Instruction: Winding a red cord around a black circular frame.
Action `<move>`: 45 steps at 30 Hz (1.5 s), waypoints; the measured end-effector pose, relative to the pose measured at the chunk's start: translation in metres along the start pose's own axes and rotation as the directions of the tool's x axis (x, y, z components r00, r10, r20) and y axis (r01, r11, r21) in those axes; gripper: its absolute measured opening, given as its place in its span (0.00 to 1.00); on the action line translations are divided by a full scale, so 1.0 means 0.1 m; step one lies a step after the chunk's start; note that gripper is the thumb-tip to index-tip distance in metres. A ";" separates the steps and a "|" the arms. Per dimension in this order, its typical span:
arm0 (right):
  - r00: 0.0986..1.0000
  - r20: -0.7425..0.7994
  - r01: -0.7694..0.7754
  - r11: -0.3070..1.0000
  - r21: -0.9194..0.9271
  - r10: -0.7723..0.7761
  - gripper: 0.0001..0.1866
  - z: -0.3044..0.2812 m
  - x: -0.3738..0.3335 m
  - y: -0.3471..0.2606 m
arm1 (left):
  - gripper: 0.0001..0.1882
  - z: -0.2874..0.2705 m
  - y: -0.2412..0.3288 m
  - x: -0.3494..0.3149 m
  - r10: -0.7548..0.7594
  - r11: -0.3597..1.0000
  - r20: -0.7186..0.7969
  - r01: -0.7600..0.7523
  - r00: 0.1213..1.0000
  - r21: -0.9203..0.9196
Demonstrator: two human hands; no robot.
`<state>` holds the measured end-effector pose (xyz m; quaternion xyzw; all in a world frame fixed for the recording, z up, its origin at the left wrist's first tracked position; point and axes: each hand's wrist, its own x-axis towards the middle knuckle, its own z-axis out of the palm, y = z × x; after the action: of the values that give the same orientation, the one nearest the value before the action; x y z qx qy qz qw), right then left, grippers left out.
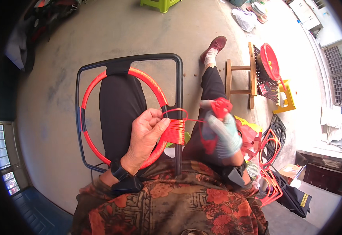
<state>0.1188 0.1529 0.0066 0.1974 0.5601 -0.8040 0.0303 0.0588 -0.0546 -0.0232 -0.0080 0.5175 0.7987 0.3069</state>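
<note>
A black tubular frame (179,84) with rounded corners rests across my lap. Inside it is a ring (149,81) wrapped mostly in red cord, with black sections between. Where the ring meets the frame's right bar, a band of red cord windings (175,132) spans the two. My bare left hand (144,135) pinches the cord at the top of this band, where a loose loop (180,110) stands up. My right hand (225,135), in a pale knitted glove and slightly blurred, grips a bundle of red cord (220,106). One strand runs taut from it toward the windings.
To the right stand a wooden stool (240,92), a red basket (270,62) and a yellow stool (287,98). Red and black frames (271,147) lean beside my right arm. A green stool (161,4) is at the far edge. My right leg stretches forward.
</note>
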 end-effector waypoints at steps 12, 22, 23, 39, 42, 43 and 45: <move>0.985 -0.151 0.102 0.984 0.148 -0.079 0.15 -0.35 -0.12 -0.24 | 0.08 -0.03 -0.01 -0.01 -0.054 0.995 -0.020 0.052 0.998 -0.088; 0.739 -0.649 0.389 0.901 0.192 -0.181 0.24 -2.36 -0.46 -0.14 | 0.10 -0.06 0.03 -0.02 -0.140 0.979 -0.063 0.128 0.988 -0.160; 0.725 -0.663 0.309 0.948 0.073 -0.186 0.27 -1.74 -0.38 -0.28 | 0.10 -0.05 0.04 -0.02 -0.131 0.980 -0.080 0.117 0.988 -0.160; 0.891 -0.052 0.416 0.857 -0.305 -0.451 0.38 0.26 0.42 0.21 | 0.10 0.00 0.05 -0.02 0.369 0.928 -0.258 -0.338 0.893 0.157; 0.749 0.440 0.626 0.313 -0.714 -0.495 0.32 0.53 0.30 -0.09 | 0.12 0.00 0.10 -0.09 0.417 0.908 -0.234 -0.388 0.878 0.159; 0.741 0.519 0.617 0.126 -0.777 -0.427 0.28 0.64 0.27 -0.14 | 0.13 0.01 0.13 -0.10 0.418 0.908 -0.230 -0.396 0.879 0.136; 0.717 0.575 0.636 0.035 -0.771 -0.394 0.24 0.72 0.32 -0.08 | 0.13 0.00 0.15 -0.10 0.428 0.904 -0.216 -0.408 0.878 0.130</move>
<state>0.0664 0.0954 0.0234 -0.1622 0.9439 -0.2715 -0.0951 0.0600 -0.0632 -0.0076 0.0200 0.5721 0.8176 0.0626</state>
